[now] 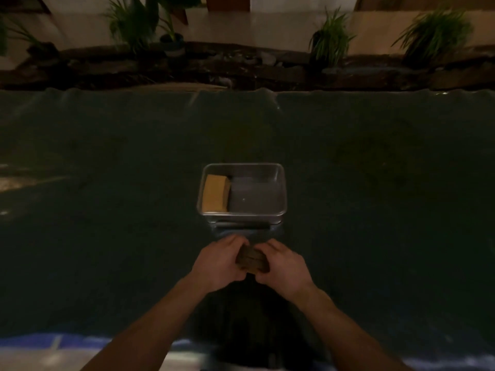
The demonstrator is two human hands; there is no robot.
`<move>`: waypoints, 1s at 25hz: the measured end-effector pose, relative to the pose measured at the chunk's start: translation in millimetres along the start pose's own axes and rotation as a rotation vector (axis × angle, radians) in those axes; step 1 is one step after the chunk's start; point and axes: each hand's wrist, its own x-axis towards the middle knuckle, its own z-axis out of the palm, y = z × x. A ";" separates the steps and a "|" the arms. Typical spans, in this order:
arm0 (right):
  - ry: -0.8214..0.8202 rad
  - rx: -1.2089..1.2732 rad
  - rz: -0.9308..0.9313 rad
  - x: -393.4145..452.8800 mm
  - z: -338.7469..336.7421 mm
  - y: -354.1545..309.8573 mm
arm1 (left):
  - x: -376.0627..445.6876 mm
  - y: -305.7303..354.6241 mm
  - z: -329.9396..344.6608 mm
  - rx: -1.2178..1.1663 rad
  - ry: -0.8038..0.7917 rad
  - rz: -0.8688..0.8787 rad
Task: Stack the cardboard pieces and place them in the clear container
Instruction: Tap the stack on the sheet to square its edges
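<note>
Left hand (218, 261) and right hand (284, 266) each hold a narrow grip on one cardboard stack (251, 259) between them, just nearside of the clear container (278, 188). Inside the container, left portion: tan cardboard piece (216, 193). Container sits on dark worktop (107, 183).

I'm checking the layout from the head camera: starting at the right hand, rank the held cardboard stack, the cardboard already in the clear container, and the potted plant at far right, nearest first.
From the right hand:
1. Held cardboard stack: gripped between both hands, touching it.
2. Cardboard in the clear container: on the container's left side, just beyond the hands.
3. Potted plant: far right, past the table's far edge.
</note>
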 end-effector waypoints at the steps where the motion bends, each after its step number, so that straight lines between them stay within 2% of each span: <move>1: 0.024 -0.018 -0.025 -0.6 16.5 -18.1 | -15.4 -18.4 -3.4 -0.013 0.012 0.004; 4: 0.089 -0.081 -0.022 -1.4 51.6 -49.9 | -46.9 -62.5 -9.3 -0.053 0.021 0.034; 8: 0.098 -0.165 0.040 2.7 81.1 -69.6 | -63.1 -101.8 -7.2 -0.057 -0.003 0.053; 13: 0.160 -0.211 0.068 17.4 104.1 -71.4 | -56.2 -121.3 10.0 -0.123 0.053 0.048; 18: 0.063 -0.194 0.186 31.9 138.2 -67.3 | -49.4 -134.5 51.1 -0.038 0.004 0.013; 20: 0.093 -0.160 0.196 34.1 146.2 -64.8 | -47.3 -138.9 62.0 -0.046 0.031 -0.009; 25: 0.111 -0.184 0.162 33.4 152.6 -56.1 | -47.8 -144.8 68.3 -0.075 0.071 0.068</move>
